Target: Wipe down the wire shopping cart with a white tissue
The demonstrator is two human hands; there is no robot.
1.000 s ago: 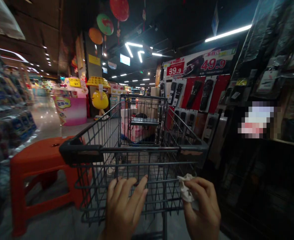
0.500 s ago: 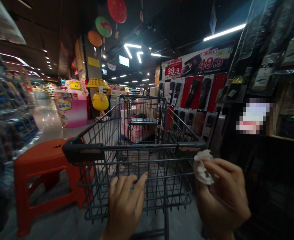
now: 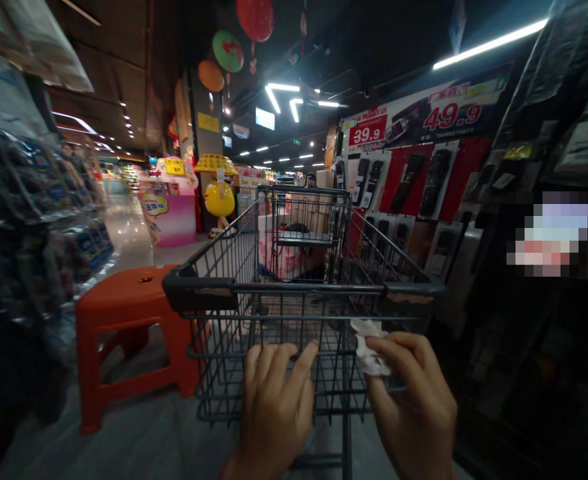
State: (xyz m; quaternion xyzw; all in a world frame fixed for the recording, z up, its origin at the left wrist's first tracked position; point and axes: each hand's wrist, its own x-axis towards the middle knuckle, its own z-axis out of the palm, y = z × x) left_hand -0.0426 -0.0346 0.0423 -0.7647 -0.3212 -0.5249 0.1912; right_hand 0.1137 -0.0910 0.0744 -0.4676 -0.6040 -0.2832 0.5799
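A grey wire shopping cart (image 3: 304, 290) stands right in front of me in a shop aisle, its handle bar across the middle of the view. My left hand (image 3: 277, 407) lies on the cart's rear wire panel with the fingers stretched flat against it. My right hand (image 3: 414, 407) pinches a crumpled white tissue (image 3: 369, 347) and holds it against the wire just below the right end of the handle.
An orange plastic stool (image 3: 129, 327) stands close to the cart's left side. Packaged goods hang on a rack (image 3: 29, 213) at the left. A dark display (image 3: 424, 180) with razors and price signs lines the right. The aisle floor runs on ahead toward a pink stand (image 3: 171, 217).
My right hand with the tissue rose toward the handle's right end, then came back down and inward to the wire panel. The view has shifted, so the cart sits further right. My left hand stays put.
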